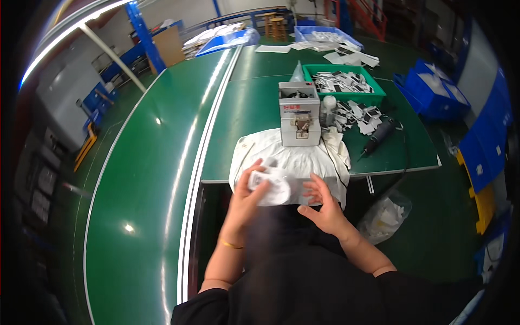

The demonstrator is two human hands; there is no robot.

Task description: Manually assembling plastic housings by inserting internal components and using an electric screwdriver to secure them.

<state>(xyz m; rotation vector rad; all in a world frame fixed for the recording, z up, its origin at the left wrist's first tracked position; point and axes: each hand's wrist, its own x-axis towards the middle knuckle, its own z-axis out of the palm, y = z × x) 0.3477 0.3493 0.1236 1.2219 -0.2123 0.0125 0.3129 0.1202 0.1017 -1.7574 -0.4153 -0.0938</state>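
My left hand (pixel 244 189) is closed on a white moulded part (pixel 277 189), with the thumb across its near face. Motion blurs the part, so its exact kind is unclear. Just right of it, my right hand (pixel 326 210) is open, fingers and thumb apart, with nothing visible in it. Both hands are above the front edge of a white cloth (pixel 253 154) spread on the green table. On the cloth's far side stands a grey box-shaped screw feeder (pixel 299 130).
Right of the feeder are a small clear bottle (pixel 328 111), loose white and black pieces (pixel 368 120) and a corded electric screwdriver (pixel 381 135). Behind them is a green bin (pixel 346 97) of similar pieces. A plastic bag (pixel 385 216) hangs below the table edge; blue crates (pixel 430 95) stand at right.
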